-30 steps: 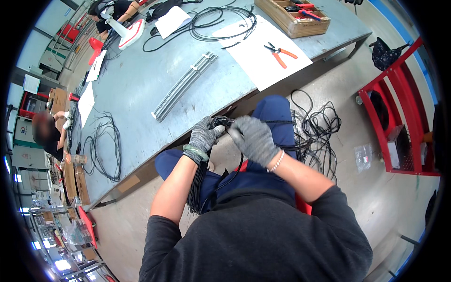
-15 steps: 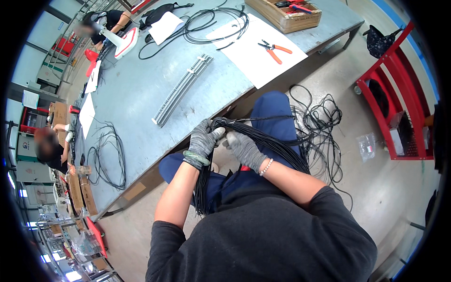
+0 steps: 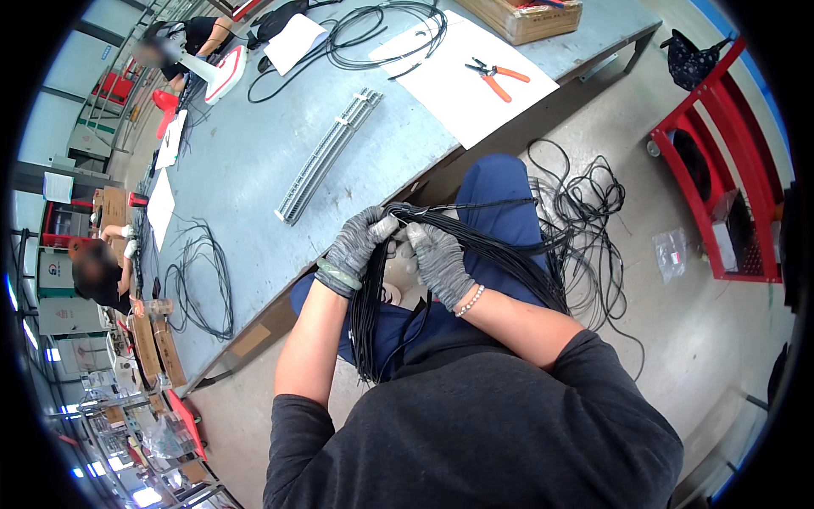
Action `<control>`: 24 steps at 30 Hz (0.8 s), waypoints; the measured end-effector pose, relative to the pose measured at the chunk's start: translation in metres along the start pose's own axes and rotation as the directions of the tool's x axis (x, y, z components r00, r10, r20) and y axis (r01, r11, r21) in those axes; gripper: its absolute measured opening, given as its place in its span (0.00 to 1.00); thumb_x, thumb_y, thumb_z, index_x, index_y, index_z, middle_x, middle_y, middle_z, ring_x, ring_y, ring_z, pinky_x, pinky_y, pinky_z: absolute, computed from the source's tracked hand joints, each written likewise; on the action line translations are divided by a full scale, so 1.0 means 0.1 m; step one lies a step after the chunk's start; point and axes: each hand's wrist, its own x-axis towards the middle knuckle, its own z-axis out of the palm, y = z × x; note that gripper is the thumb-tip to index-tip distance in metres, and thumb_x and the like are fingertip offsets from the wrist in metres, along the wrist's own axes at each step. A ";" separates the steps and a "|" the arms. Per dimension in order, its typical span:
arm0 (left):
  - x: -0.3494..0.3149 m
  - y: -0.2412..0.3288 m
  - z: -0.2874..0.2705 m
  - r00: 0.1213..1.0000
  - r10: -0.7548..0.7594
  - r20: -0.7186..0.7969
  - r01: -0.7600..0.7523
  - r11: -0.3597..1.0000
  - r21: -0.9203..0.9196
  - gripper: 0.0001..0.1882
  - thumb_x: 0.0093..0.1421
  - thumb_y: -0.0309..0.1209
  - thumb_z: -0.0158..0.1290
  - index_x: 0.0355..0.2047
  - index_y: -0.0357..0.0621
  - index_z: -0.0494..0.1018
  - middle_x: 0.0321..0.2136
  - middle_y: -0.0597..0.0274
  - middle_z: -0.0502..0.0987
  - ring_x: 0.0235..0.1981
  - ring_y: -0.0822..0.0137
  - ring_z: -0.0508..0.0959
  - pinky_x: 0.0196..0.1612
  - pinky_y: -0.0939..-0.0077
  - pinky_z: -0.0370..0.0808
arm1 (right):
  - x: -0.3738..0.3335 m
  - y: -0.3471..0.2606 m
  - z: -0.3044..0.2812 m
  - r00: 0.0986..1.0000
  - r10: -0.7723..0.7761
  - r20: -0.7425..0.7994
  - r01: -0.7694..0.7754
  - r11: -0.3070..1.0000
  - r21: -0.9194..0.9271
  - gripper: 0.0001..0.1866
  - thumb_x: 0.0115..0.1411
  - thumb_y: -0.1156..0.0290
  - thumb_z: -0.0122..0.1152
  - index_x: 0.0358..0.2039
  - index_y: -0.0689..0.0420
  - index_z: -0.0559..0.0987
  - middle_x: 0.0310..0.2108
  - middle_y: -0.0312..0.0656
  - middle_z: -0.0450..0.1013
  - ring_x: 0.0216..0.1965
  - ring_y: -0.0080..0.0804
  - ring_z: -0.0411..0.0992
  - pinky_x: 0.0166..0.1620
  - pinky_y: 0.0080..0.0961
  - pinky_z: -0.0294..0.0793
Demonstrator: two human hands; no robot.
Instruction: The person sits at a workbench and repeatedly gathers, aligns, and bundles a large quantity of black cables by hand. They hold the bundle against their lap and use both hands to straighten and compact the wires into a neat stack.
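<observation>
A thick bundle of black cables (image 3: 487,242) bends over between my hands at the table's front edge. One side hangs down over my lap, and the other runs right across my thigh. My left hand (image 3: 356,248), in a grey knit glove, is closed round the bundle at its bend. My right hand (image 3: 439,261), gloved alike, presses thumb and fingers together against the bundle just right of the bend. A thin pale line shows between the fingertips; I cannot make out what it is.
On the metal table (image 3: 254,161) lie slotted grey strips (image 3: 331,157), orange-handled pliers (image 3: 496,78) on white paper, cable coils (image 3: 203,280) and a wooden box (image 3: 530,19). Loose cables (image 3: 585,220) lie on the floor by a red cart (image 3: 716,170). Two people work at the left.
My right hand has moved up from just below the bend and now touches the bundle. My left hand keeps its hold. The view has shifted slightly.
</observation>
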 end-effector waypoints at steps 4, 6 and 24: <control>0.00 0.11 0.16 0.987 0.008 -0.161 0.031 0.971 0.238 0.10 0.58 0.33 0.56 0.34 0.38 0.75 0.22 0.65 0.76 0.20 0.77 0.71 0.24 0.82 0.70 | 0.06 0.04 -0.15 0.902 -0.423 0.090 0.409 0.767 -0.494 0.13 0.60 0.64 0.54 0.40 0.59 0.79 0.28 0.47 0.76 0.31 0.42 0.75 0.38 0.33 0.74; 0.02 0.10 0.19 0.982 0.032 -0.183 0.017 0.966 0.258 0.10 0.58 0.33 0.56 0.34 0.38 0.75 0.22 0.65 0.76 0.19 0.77 0.71 0.23 0.83 0.70 | 0.09 0.06 -0.24 0.868 -0.477 0.138 0.459 0.664 -0.590 0.15 0.59 0.65 0.54 0.44 0.58 0.78 0.32 0.50 0.77 0.35 0.47 0.75 0.41 0.35 0.74; 0.05 0.02 0.28 0.967 0.094 -0.237 -0.001 0.931 0.365 0.09 0.57 0.29 0.57 0.35 0.36 0.75 0.22 0.66 0.76 0.20 0.78 0.72 0.25 0.82 0.71 | 0.31 0.27 -0.23 0.839 0.437 0.323 -0.542 0.634 0.551 0.11 0.65 0.59 0.52 0.30 0.51 0.76 0.20 0.30 0.70 0.17 0.20 0.67 0.16 0.17 0.68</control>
